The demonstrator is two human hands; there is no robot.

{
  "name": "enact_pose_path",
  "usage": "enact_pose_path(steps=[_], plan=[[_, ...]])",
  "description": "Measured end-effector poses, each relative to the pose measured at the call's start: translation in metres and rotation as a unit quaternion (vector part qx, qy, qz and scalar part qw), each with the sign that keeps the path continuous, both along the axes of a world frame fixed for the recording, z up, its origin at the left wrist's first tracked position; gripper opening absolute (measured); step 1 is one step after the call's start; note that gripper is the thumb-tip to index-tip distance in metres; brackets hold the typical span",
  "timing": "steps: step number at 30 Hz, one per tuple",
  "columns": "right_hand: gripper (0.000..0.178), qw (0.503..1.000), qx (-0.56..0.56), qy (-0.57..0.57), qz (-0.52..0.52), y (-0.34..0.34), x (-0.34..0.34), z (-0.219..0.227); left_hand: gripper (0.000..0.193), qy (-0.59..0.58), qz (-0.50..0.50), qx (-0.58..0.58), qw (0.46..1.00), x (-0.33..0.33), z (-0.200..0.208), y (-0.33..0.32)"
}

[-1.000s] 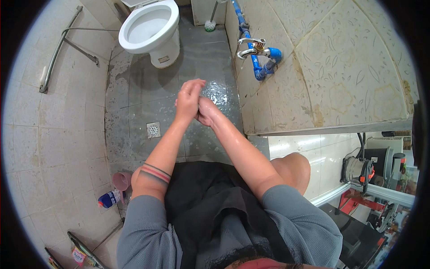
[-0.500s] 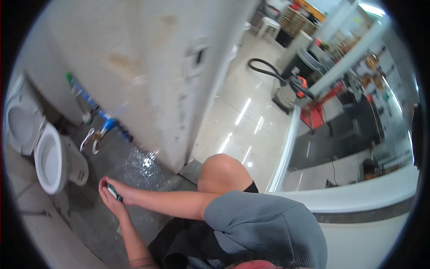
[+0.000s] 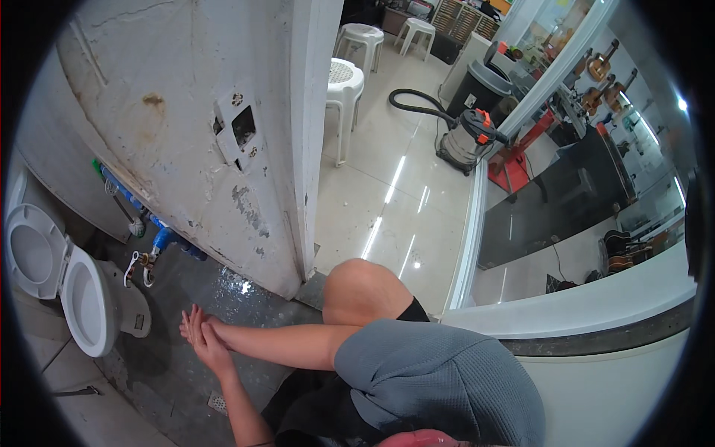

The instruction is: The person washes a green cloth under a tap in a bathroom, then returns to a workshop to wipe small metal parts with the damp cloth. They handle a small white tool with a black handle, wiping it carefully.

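My left hand point(image 3: 211, 350) and my right hand point(image 3: 219, 329) are pressed against each other above the wet grey floor point(image 3: 223, 302). The left hand's fingers stretch upward, slightly apart. Behind it, most of the right hand's fingers are covered, so its grip does not show. Nothing is visible between the palms. Beyond the hands, a low tap point(image 3: 147, 262) with a blue pipe fitting point(image 3: 165, 238) juts from the foot of the wall. Water glints in a bright patch on the floor near it.
A white toilet point(image 3: 89, 302) with its lid up stands left of my hands. A floor drain point(image 3: 217, 404) lies near my left forearm. The damaged wall point(image 3: 186, 149) rises ahead, its edge beside my bare knee point(image 3: 363, 290). Outside stand a vacuum cleaner point(image 3: 465, 141) and white stools point(image 3: 346, 78).
A small dark green and white thing showed between my hands before; now it is out of sight. The hands have shifted slightly right and nearer, and the left fingers have straightened. The view has tilted.
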State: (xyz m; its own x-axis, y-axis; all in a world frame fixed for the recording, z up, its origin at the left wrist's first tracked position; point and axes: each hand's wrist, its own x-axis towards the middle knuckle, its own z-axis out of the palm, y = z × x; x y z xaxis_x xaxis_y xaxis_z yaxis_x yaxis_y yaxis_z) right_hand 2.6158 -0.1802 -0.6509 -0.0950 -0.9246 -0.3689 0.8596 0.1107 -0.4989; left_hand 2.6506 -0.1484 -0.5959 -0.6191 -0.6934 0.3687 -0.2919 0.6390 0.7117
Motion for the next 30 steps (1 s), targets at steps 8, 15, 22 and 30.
enact_pose_path(steps=[8, 15, 22, 30], plan=[[0.035, 0.998, -0.014, 0.046, 0.03, 0.01, -0.006, 0.018, 0.04, 0.147, 0.131, 0.222, 0.955, 0.027, -0.032, -0.043], [0.038, 0.997, 0.001, -0.053, 0.053, 0.012, 0.006, 0.005, 0.044, 0.198, 0.11, 0.172, 0.959, 0.027, -0.009, -0.046], [0.04, 0.999, 0.026, 0.029, -0.005, -0.006, -0.005, -0.016, 0.046, 0.162, 0.093, 0.149, 0.971, 0.008, -0.011, 0.0], [0.033, 0.991, 0.093, 0.04, 0.084, 0.016, 0.005, 0.028, 0.044, 0.204, 0.166, 0.167, 0.95, 0.045, 0.011, -0.052]])
